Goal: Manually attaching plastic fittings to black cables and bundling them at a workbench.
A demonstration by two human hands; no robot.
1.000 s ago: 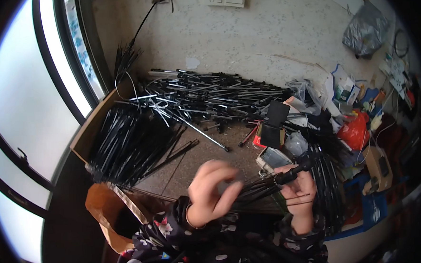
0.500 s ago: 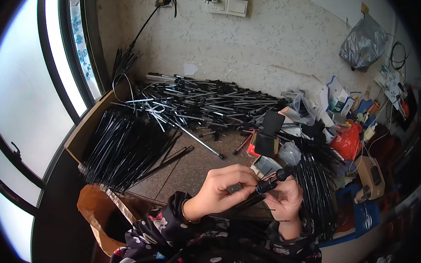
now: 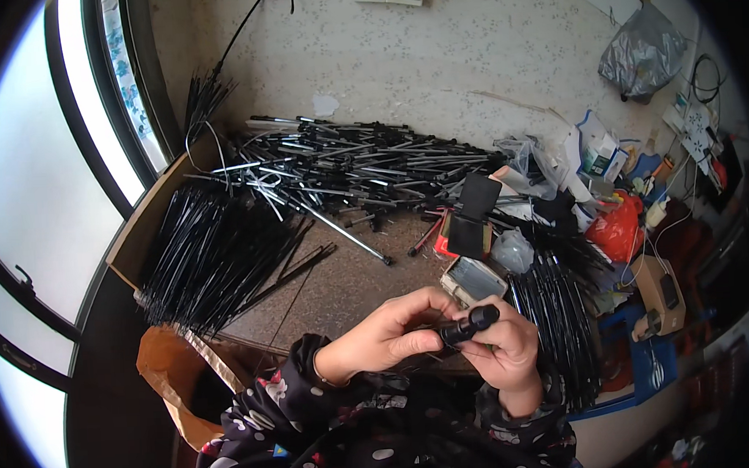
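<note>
In front of my chest, both hands meet at a black cylindrical piece (image 3: 469, 325) with a thick, rounded end tilted up to the right. My right hand (image 3: 509, 350) has its fingers curled around it. My left hand (image 3: 390, 333) is closed at the piece's left end, its thumb and forefinger against it. What lies under the fingers is hidden, so I cannot make out how far the piece extends. Just beyond the hands sits a small open box with a grey face (image 3: 475, 278). Right of them lies a bundle of thin black rods (image 3: 558, 334).
A heap of silver-and-black rods (image 3: 371, 162) runs along the wall. At left, a dense stack of black rods (image 3: 215, 259) lies by a brown paper bag (image 3: 166, 372). A red plastic bag (image 3: 618, 228) and a cardboard box (image 3: 655, 291) stand among clutter at right.
The black piece has turned and now shows more end-on, with its tip slightly left. My left fingers have shifted along it. The whole view has tilted a little downward.
</note>
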